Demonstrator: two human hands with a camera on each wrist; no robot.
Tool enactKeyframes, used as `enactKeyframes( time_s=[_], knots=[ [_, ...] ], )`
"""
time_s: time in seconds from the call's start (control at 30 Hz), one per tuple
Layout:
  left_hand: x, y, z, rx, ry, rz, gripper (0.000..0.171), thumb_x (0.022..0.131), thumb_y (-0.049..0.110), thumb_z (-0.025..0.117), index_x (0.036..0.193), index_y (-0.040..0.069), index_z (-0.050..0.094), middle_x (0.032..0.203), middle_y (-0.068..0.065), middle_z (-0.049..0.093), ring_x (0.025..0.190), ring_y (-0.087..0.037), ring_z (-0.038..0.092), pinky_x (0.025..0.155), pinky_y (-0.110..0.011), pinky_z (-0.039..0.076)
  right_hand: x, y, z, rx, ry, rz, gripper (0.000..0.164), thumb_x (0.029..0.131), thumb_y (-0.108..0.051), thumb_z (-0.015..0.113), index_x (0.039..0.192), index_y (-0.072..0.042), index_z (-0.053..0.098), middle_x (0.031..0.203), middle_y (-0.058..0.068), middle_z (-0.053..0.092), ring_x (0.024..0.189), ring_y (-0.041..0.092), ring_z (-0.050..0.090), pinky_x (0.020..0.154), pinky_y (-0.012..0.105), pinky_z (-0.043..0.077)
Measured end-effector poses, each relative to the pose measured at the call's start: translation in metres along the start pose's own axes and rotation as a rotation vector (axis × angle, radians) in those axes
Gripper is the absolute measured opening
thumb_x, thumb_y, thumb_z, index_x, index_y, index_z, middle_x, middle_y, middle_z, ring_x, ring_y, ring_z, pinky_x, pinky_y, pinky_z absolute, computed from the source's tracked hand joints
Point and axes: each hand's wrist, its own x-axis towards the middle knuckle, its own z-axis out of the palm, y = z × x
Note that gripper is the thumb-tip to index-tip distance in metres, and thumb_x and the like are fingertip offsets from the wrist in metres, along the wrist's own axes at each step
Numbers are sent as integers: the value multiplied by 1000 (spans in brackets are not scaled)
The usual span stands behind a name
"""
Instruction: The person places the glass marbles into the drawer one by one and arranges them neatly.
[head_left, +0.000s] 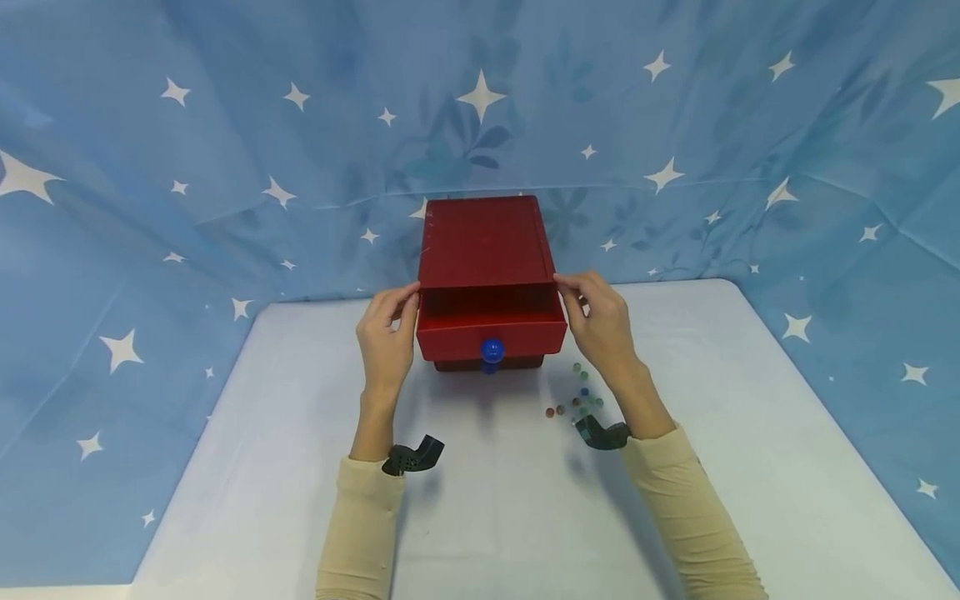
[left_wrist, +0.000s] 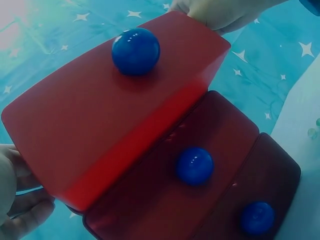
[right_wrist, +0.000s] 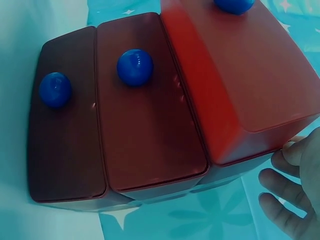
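A red chest with several stacked drawers (head_left: 483, 242) stands at the back of the table, its top drawer (head_left: 491, 340) pulled out and nothing visible in the part of its inside that shows. Each drawer front carries a round blue knob (left_wrist: 195, 166). At the left side, my left hand (head_left: 385, 337) touches the chest beside the drawer with thumb and fingertips. Opposite it, my right hand (head_left: 602, 325) has its fingertips at the chest's right front corner. In the right wrist view, the other fingers (right_wrist: 285, 192) spread loosely away from the chest. Both lower drawers (right_wrist: 150, 120) are closed.
Several small coloured marbles (head_left: 576, 402) lie on the white tabletop (head_left: 487, 517) near the right wrist. A blue curtain with white stars (head_left: 300, 167) hangs close behind the chest. Dark wrist cameras (head_left: 414, 456) stick out from both wrists.
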Motion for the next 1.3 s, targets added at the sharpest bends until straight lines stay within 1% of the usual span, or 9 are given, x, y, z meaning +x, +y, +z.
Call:
enactKeyframes(
  time_s=[0.1,0.2,0.5,0.6,0.77,0.9,1.03,1.17,1.3],
  knots=[
    [-2,-4,0,-3,3,7,22,97,9,64,116,7,75,106,-11,73,90,-23,69,82,-12,52,0,-1,0,8,-1,1,19,96,-3,64,112,-1,73,95,14,71,77,22,64,69,33,56],
    [-3,-5,0,-6,5,15,22,98,9,64,117,7,75,106,-11,73,90,-23,69,82,-13,52,-2,-3,-2,5,-10,13,20,96,-3,64,114,-2,73,96,13,71,77,22,63,68,36,56],
    [-2,-4,2,-4,3,21,22,98,10,63,117,7,75,106,-12,73,90,-23,69,83,-13,52,-8,-7,-11,8,-78,87,29,97,-4,63,125,-7,70,99,13,69,77,18,57,72,12,45],
    [-3,-3,2,-1,0,19,22,98,11,63,117,8,75,106,-11,73,91,-23,69,84,-13,52,-12,-7,-11,4,-99,105,34,97,-4,62,130,-10,67,100,12,68,78,17,57,71,12,44],
    [-2,-5,3,8,4,13,22,98,12,64,117,8,75,106,-12,73,93,-23,69,84,-13,53,-17,-5,-8,-4,-128,129,42,97,-1,61,137,-13,63,105,12,68,86,19,61,73,19,51],
    [-2,-7,2,16,16,19,22,98,11,64,117,7,75,105,-13,73,91,-24,70,85,-12,53,-18,-5,-6,4,-153,146,48,97,0,61,143,-14,57,110,14,67,96,23,65,77,33,57],
    [-2,-7,2,29,30,32,22,96,8,66,116,6,75,104,-13,73,89,-25,70,84,-13,53,-17,-5,-7,13,-149,173,48,99,-4,59,146,-8,51,113,17,67,97,27,67,78,43,58],
    [-3,-7,2,35,34,30,22,94,5,68,115,5,75,103,-13,73,87,-25,70,83,-13,53,-17,-3,-13,10,-124,212,45,99,-7,60,142,-1,49,112,18,68,94,30,66,78,46,57],
    [-3,-7,3,36,25,30,22,95,6,67,116,5,75,103,-12,74,87,-24,70,82,-11,53,-20,4,-20,6,-105,255,41,99,-8,60,138,0,52,111,18,68,94,30,66,77,42,55]
  ],
)
